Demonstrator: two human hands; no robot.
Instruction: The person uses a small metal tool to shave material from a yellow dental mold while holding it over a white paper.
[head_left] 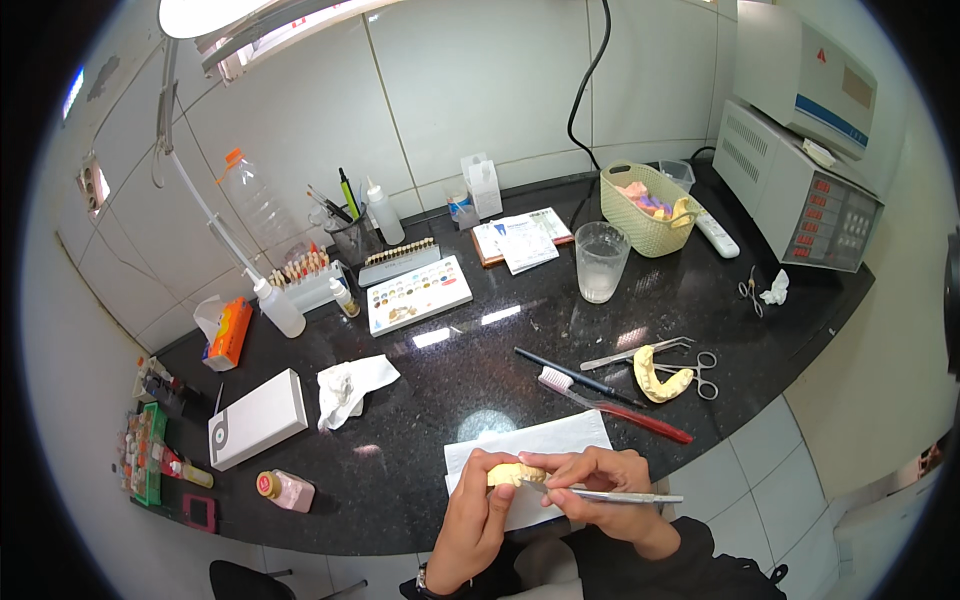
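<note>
My left hand (480, 515) grips a pale yellow dental cast (512, 473) above white paper (540, 432) on the dark counter. My right hand (605, 500) is closed on a slim metal carving tool (645, 498), its thin tip at the cast, with fingers also touching the cast. Past the paper, a toothbrush with a red handle (655, 422) and a dark pen-like tool (545, 362) lie side by side. To their right, a second yellow cast, horseshoe-shaped (650, 378), rests beside metal tweezers (605, 360) and a scissor-handled instrument (706, 388).
A glass (600, 265), a perforated basket (650, 232), a palette (417, 297), a squeeze bottle (280, 312), a lamp arm (195, 190) and a boxy machine (810, 215) line the back. Leftward are tissues (350, 385), a white box (258, 420) and a small bottle (285, 490).
</note>
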